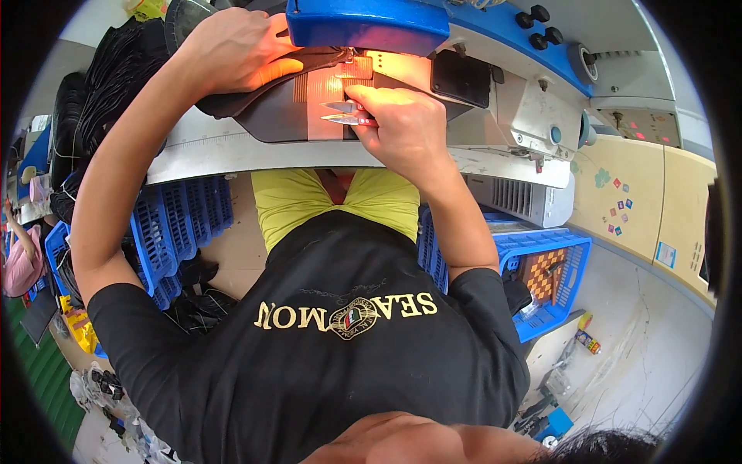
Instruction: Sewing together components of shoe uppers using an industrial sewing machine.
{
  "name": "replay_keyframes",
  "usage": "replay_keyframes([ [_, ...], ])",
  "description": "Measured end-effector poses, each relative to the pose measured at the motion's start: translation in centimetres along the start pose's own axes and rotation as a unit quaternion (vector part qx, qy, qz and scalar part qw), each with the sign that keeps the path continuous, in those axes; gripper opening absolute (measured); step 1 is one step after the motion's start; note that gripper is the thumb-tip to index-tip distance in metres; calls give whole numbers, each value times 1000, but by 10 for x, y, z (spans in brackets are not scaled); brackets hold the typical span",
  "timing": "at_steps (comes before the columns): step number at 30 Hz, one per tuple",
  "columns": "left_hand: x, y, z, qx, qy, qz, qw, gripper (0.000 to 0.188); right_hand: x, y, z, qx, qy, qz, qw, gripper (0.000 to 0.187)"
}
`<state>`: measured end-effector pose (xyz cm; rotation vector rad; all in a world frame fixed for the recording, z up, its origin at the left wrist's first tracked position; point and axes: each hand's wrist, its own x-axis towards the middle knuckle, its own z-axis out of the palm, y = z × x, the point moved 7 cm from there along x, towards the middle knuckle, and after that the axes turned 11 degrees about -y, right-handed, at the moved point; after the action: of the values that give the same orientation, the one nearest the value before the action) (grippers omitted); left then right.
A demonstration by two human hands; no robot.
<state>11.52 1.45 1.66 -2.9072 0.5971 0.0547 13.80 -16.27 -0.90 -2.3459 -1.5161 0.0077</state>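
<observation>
You seem to be at the sewing or thread-trimming stage of a seam, judging by the dark, soft fabric piece running toward the small metal presser foot under the blue-cased sewing machine head. That piece lies at the left of the lit needle area, beneath your left hand, over part of the flat dark panel with a paler central band. Your left thumb and forefinger are spread beside the foot, but the machine head hides part of the hand, so I cannot tell whether you are pinching the cloth or only pressing it. Your right hand is curled around the small metal thread snips with red on the handle, their two blades parted and pointing left, while its forefinger reaches close to the foot. No thread shows clearly between the blades. The next move, as I judge it, calls for keeping the cloth flat with your left hand and the snips' points clear of the needle, your left fingertips and the fabric edge.
</observation>
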Motion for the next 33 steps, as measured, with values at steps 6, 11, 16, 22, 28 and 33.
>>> replay_keyframes([
  [6,-2,8,0,22,-21,-11,999,32,0,-1,-1,7,9,-5,1000,34],
  [11,-2,14,0,11,-31,-43,999,32,-1,-1,-3,18,29,-14,999,32],
  [16,-7,17,-1,-2,-5,-70,998,33,0,-2,-3,14,24,-14,1000,31],
  [22,-8,23,0,-3,20,-111,994,35,-1,-2,-5,13,40,-19,999,22],
  [28,-6,37,0,9,6,-162,987,37,-1,-2,-6,26,54,-28,998,16],
  [33,-4,44,0,14,15,-188,982,38,-2,-2,-4,26,48,-27,998,16],
])
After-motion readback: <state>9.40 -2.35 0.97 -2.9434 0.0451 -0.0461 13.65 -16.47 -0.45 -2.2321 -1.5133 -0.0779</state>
